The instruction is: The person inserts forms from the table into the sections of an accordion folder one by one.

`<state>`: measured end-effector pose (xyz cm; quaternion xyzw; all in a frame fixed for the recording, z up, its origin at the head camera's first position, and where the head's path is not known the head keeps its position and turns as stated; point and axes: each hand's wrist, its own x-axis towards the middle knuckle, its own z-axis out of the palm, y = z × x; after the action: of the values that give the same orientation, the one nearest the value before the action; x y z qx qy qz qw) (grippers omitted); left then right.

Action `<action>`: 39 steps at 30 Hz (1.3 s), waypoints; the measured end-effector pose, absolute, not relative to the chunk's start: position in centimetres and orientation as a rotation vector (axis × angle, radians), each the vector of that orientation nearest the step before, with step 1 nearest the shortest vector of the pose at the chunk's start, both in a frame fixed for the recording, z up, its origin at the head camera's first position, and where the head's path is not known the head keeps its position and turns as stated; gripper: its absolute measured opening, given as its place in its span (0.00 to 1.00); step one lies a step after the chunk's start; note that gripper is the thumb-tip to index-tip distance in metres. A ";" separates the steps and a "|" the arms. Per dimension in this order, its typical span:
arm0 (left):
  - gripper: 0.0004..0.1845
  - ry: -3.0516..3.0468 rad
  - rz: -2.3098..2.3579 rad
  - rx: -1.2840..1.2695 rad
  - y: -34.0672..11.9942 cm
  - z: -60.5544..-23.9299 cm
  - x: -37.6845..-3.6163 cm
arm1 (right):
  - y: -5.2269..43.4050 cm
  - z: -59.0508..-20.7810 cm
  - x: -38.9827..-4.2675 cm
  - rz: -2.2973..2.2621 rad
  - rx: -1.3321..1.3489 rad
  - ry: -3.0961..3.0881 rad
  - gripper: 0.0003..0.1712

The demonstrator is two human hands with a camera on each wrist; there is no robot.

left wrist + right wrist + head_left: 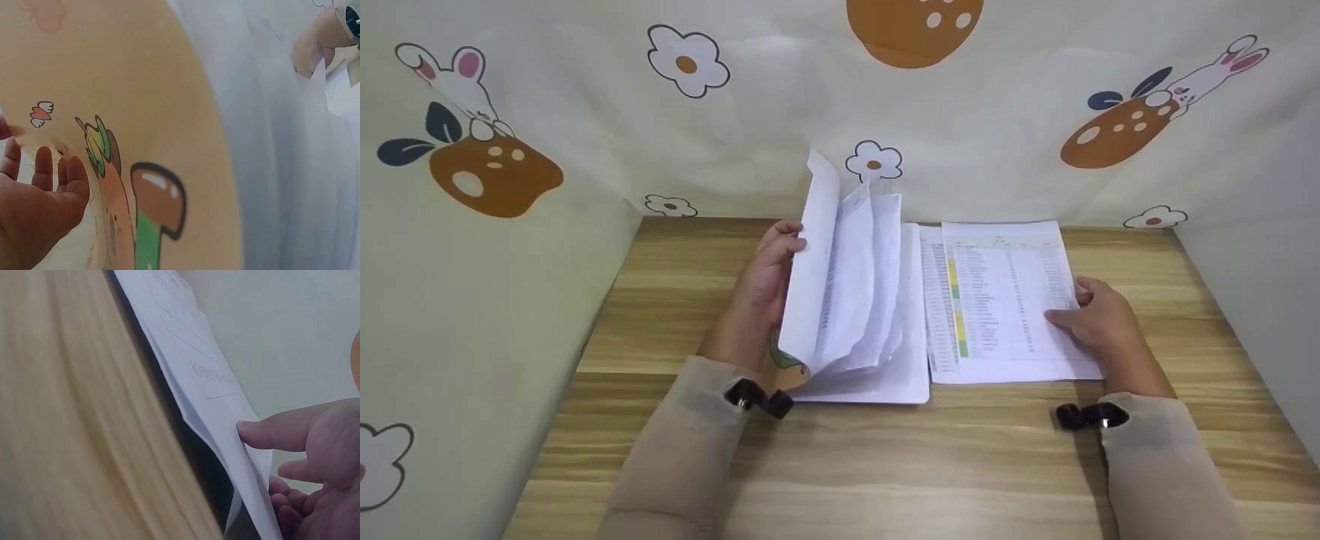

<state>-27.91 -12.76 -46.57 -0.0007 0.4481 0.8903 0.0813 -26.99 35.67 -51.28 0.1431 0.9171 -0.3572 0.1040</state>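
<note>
Two hands at work over one open folder [877, 386] of loose white papers, lying flat near the back of a wooden tabletop [885, 465].

Contents, left half: several white sheets [851, 277] standing fanned and raised off the folder, curling upward toward the backdrop. The cover behind them carries a cartoon print in orange, brown and green [152, 214], seen close in the left wrist view and as a sliver by the left wrist in the head view.

Contents, right half: a flat stack topped by a printed table sheet [1005, 300] with rows of small text and a column of yellow and green cells; the text is too small to read. A second sheet edge shows just beneath it on the left.

Surface and room: light wood-grain tabletop, enclosed on three sides by a cream cloth backdrop [780, 127] printed with rabbits, flowers and orange mushroom shapes.

Left hand [769, 274]: behind the raised sheets, fingers fairly straight and spread against the cover, propping the fan upright; thumb hidden, so a pinch cannot be ruled out.

Right hand [1099, 319]: resting on the right edge of the printed table sheet, thumb [275, 433] laid on top, fingers appearing to curl under the paper's edge.

Both forearms wear beige sleeves with a small black device at each wrist.
</note>
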 end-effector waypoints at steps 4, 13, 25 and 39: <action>0.10 1.337 2.660 0.010 -12.7 -46.5 -27.9 | 36.0 -51.1 -26.9 -1.015 0.418 2.710 0.57; 0.10 1.306 2.677 0.015 -12.8 -46.5 -28.0 | 36.5 -50.9 -26.7 -1.002 0.477 2.741 0.45; 0.10 1.307 2.679 0.010 -12.7 -46.6 -28.0 | 37.3 -50.7 -26.5 -1.056 0.558 2.705 0.40; 0.10 1.339 2.661 -0.007 -12.9 -46.7 -28.0 | 38.5 -49.9 -26.2 -1.226 0.565 2.651 0.32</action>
<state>-28.01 -12.85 -46.65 -0.0022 0.4481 0.8903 0.0812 -26.20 38.47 -49.93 0.1892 0.8881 -0.4106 0.0832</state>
